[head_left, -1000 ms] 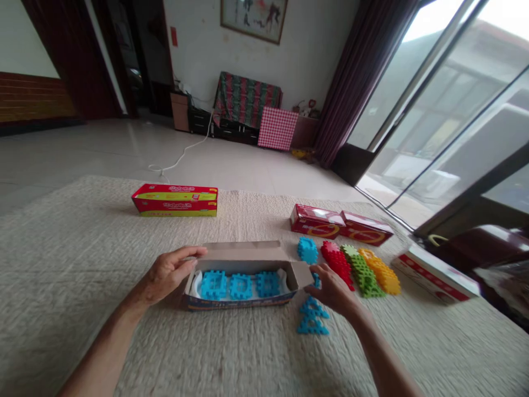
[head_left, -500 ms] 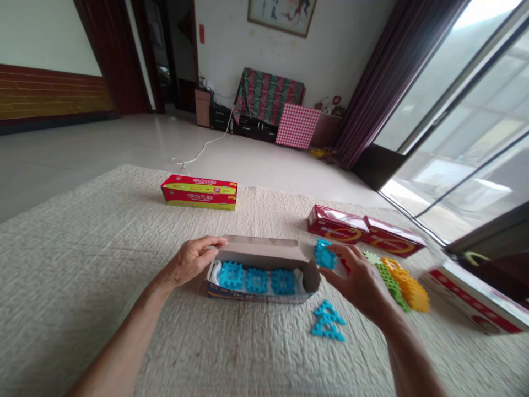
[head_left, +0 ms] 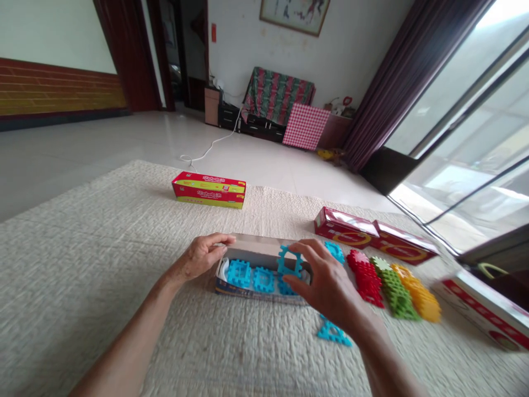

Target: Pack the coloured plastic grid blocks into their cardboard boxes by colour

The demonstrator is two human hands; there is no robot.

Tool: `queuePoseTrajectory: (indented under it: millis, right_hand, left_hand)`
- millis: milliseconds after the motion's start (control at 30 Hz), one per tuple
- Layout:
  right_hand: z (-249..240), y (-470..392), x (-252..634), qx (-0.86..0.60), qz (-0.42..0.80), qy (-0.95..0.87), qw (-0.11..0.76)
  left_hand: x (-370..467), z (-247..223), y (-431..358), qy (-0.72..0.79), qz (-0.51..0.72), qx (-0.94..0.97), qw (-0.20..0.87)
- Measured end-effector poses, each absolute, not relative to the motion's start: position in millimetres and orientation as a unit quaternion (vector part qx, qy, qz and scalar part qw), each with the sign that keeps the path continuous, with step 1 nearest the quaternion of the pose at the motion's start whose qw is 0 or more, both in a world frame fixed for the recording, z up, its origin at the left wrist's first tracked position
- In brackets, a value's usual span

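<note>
A long open cardboard box (head_left: pixel 257 296) lies on the carpet, with several blue square interlocking blocks (head_left: pixel 239 274) on white lining inside. My left hand (head_left: pixel 203 257) pinches the raised lid flap (head_left: pixel 258 242) at its left end. Over the box's right end, my right hand (head_left: pixel 324 281) grips a blue square frame-shaped block (head_left: pixel 282 259) between thumb and fingers. That block is tilted up above the others. Behind the right hand, another blue block (head_left: pixel 334 252) shows in part. Blue triangular pieces (head_left: pixel 334 333) lie on the carpet, partly covered by the right wrist.
Red blocks (head_left: pixel 367 281), green blocks (head_left: pixel 394 295) and yellow blocks (head_left: pixel 424 295) lie in rows at the right. Two dark red boxes (head_left: pixel 349 227) stand behind them, a white-and-red box (head_left: pixel 481 311) at far right. Beyond my left hand sits a red-and-yellow box (head_left: pixel 209 193).
My right hand has moved left from the blue blocks beside the box to above its right end, carrying one block. My left hand stays on the flap. The view has shifted slightly.
</note>
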State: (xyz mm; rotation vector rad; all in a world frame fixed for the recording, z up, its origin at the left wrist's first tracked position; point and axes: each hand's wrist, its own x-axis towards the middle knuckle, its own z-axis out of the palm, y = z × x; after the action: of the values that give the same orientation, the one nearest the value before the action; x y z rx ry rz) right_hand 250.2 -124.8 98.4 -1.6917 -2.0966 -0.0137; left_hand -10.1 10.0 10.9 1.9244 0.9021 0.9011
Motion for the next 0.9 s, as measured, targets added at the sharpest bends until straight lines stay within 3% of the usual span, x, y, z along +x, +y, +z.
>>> queuePoseTrajectory:
  millis: [167,467,667,800,900]
  right_hand:
    - [71.5,-103.5,242.6,-0.581,0.073,-0.796,0.154]
    - [69.6,-93.4,237.4,-0.561,0.081,-0.810,0.148]
    - [83.4,-104.4,247.6,-0.568,0.076,-0.786,0.233]
    - [99.9,-114.3,298.1,-0.617,-0.009,-0.717,0.324]
    - [94.4,-118.2,352.7,-0.670,-0.065,-0.653,0.346]
  left_hand:
    - [-10.1,10.9,9.4,0.349,0.358,0.768,0.400]
    - [-10.2,11.9,10.0,0.343,0.364,0.777,0.382]
    - [-9.3,17.2,7.5,0.354,0.360,0.778,0.375]
    - [-10.1,14.6,8.7,0.364,0.356,0.773,0.378]
    - [-13.7,6.6,14.1,0.377,0.336,0.783,0.363]
